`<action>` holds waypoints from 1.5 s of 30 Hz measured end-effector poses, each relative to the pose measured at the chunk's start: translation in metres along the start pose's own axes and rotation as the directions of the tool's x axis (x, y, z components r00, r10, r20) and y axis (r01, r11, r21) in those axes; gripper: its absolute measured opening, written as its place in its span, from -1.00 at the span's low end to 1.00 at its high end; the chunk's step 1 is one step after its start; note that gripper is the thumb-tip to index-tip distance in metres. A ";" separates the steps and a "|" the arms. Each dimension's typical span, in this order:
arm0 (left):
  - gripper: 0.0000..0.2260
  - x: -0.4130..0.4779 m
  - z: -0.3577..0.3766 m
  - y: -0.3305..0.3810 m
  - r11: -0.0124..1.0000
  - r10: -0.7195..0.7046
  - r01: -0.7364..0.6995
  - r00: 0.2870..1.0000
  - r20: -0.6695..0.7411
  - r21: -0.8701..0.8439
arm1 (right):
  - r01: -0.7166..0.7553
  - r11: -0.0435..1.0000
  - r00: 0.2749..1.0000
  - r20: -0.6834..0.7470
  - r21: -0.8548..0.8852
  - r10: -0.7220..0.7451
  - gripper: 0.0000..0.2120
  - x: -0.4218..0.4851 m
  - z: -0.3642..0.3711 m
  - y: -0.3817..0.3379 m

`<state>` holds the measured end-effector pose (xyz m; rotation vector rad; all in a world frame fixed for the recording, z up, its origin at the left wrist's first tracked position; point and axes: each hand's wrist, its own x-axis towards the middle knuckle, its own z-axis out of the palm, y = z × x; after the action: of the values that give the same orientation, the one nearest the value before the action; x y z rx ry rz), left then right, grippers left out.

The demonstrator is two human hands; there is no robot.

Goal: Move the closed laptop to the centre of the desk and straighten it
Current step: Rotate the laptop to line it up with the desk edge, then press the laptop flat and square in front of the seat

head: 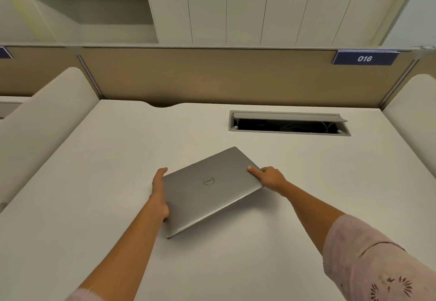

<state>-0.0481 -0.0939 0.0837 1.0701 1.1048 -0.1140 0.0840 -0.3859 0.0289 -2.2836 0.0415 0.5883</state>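
A closed silver laptop (210,189) with a round logo on its lid lies near the middle of the white desk (99,182), turned askew so its far corner points away to the right. My left hand (160,194) grips its left edge, thumb on the lid and fingers curled under the side. My right hand (269,179) holds the right corner, index finger stretched along the lid's edge. The laptop's underside is hidden.
An open cable hatch (289,123) with a raised flap is set into the desk behind the laptop. A tan partition (212,76) with a blue "016" sign (364,58) closes the back. White side panels stand at left (47,121) and right (410,116).
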 end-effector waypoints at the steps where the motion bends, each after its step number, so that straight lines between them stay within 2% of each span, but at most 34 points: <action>1: -0.49 0.002 0.005 0.003 1.000 0.008 -0.009 1.000 0.024 0.028 | -0.014 1.000 1.000 -0.026 0.028 0.015 -0.31 -0.006 -0.002 0.007; 4: -0.22 0.003 0.022 0.006 0.992 0.028 -0.034 0.998 0.051 0.118 | -0.045 0.995 0.991 -0.122 0.093 0.056 -0.36 -0.024 -0.006 0.030; 6: -0.11 0.003 0.033 0.005 0.985 0.042 -0.057 0.995 0.095 0.165 | -0.055 0.991 0.977 -0.199 0.125 0.079 -0.42 -0.036 -0.007 0.044; 14: -0.07 0.013 0.069 -0.017 0.961 0.061 -0.127 0.963 0.262 0.244 | -0.142 0.986 0.883 -0.440 0.084 0.165 -0.41 -0.079 -0.006 0.089; 20: -0.04 0.018 0.074 -0.022 0.962 0.059 -0.130 0.957 0.285 0.240 | -0.213 0.977 0.860 -0.471 0.014 0.194 -0.36 -0.091 0.009 0.101; 26: -0.02 0.019 0.074 -0.026 0.949 0.094 -0.164 0.963 0.254 0.270 | -0.248 0.951 0.877 -0.460 -0.187 0.139 -0.36 -0.095 0.010 0.101; 35: 0.03 0.045 0.076 -0.025 0.877 0.110 -0.188 0.974 0.196 0.442 | -0.256 0.894 0.890 -0.450 -0.368 0.070 -0.36 -0.095 0.008 0.100; 37: -0.01 0.049 0.076 -0.026 0.817 0.139 -0.211 0.975 0.173 0.536 | -0.246 0.863 0.901 -0.432 -0.441 0.036 -0.35 -0.094 0.005 0.100; 41: -0.12 0.047 0.076 -0.035 0.621 0.247 -0.284 0.956 0.161 0.730 | -0.222 0.814 0.895 -0.444 -0.536 -0.049 -0.41 -0.094 -0.001 0.100; 43: -0.13 0.043 0.074 -0.040 0.473 0.303 -0.327 0.932 0.197 0.818 | -0.169 0.778 0.839 -0.502 -0.605 -0.208 -0.54 -0.093 -0.001 0.096; 45: -0.07 0.040 0.070 -0.048 0.260 0.395 -0.402 0.874 0.284 0.878 | -0.101 0.748 0.780 -0.519 -0.656 -0.350 -0.64 -0.092 0.004 0.088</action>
<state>-0.0085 -0.1551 0.0249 2.3874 0.6421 -0.3661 -0.0174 -0.4592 0.0064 -3.0536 -0.0175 -0.3358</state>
